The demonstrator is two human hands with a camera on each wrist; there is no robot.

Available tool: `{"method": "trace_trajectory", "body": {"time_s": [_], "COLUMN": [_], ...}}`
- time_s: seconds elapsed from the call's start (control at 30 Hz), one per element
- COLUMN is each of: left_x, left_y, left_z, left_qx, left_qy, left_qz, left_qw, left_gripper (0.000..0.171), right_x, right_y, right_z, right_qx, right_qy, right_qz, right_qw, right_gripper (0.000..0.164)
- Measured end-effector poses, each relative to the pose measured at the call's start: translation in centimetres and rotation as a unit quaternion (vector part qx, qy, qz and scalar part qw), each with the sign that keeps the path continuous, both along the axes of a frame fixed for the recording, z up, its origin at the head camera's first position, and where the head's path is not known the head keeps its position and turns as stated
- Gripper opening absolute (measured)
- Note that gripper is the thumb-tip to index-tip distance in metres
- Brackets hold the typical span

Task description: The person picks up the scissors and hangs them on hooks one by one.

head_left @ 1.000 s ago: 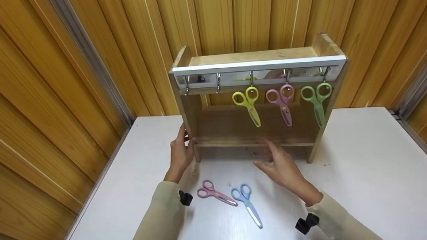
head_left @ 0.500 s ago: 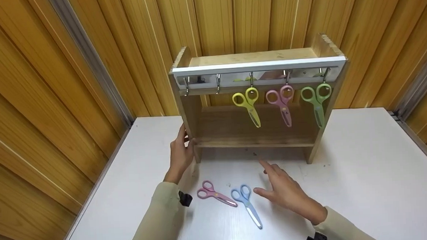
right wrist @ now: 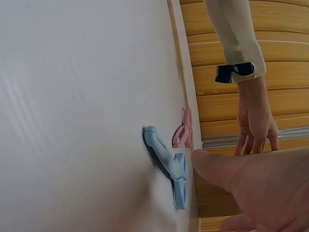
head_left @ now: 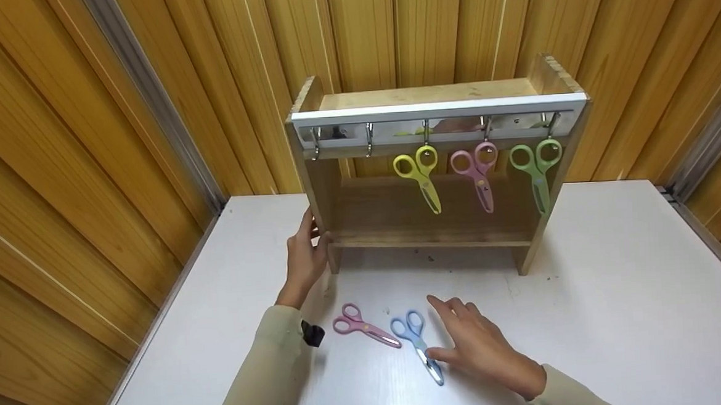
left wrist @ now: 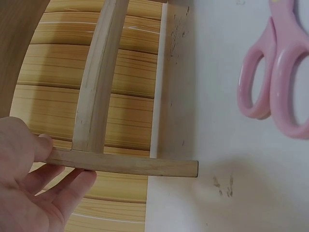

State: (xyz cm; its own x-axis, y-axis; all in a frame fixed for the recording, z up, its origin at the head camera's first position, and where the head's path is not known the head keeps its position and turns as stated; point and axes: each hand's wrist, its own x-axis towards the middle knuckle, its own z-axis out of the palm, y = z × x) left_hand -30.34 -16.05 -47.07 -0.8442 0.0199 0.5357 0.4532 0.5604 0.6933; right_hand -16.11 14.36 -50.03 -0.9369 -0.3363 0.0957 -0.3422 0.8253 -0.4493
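Observation:
My left hand [head_left: 304,264] grips the left side panel of a small wooden shelf rack [head_left: 430,241], thumb on one face and fingers on the other, as the left wrist view shows. Blue-handled scissors [head_left: 415,334] lie on the white table before the rack, handles pointing away from me. My right hand [head_left: 482,347] hovers at their right with fingers spread, its thumb overlapping the blades in the head view and nothing in its grasp. To the left lie pink scissors [head_left: 365,327]. Yellow scissors [head_left: 421,178], other pink scissors [head_left: 476,175] and green scissors [head_left: 537,171] hang from hooks.
Along the rack's top front runs a metal strip [head_left: 388,140] with several hooks; the two leftmost carry nothing. Behind the white table [head_left: 624,287] stands a wood-panelled wall [head_left: 425,32], with metal posts at both corners.
My right hand has come back from the rack's lower shelf toward me, down beside the blue scissors. The left hand keeps its grip on the side panel.

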Motion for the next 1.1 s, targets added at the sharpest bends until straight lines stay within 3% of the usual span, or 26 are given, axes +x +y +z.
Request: {"method": "trace_trajectory", "body": {"time_s": [0.3, 0.57, 0.8, 1.1], "left_x": [0.1, 0.09, 0.02, 0.07], "left_y": [0.06, 0.03, -0.04, 0.13], "left_z": [-0.03, 0.02, -0.03, 0.07], "left_qx": [0.001, 0.005, 0.004, 0.002], "left_qy": [-0.011, -0.007, 0.001, -0.004], "left_qz": [0.007, 0.003, 0.003, 0.014], "left_qw": [0.9999, 1.0, 1.0, 0.9999], "left_gripper": [0.065, 0.066, 0.066, 0.064], "right_x": [0.71, 0.68, 0.41, 0.09], "right_y": [0.01, 0.16, 0.59, 0.89], "right_z": [-0.81, -0.84, -0.72, -0.79], "right_qx": [0.028, 0.046, 0.047, 0.023], "right_qy": [0.03, 0.027, 0.017, 0.041], "right_qz": [0.031, 0.033, 0.026, 0.03], "right_qw": [0.999, 0.998, 0.998, 0.998], "right_gripper": [0.093, 0.081, 0.059, 0.017]}}
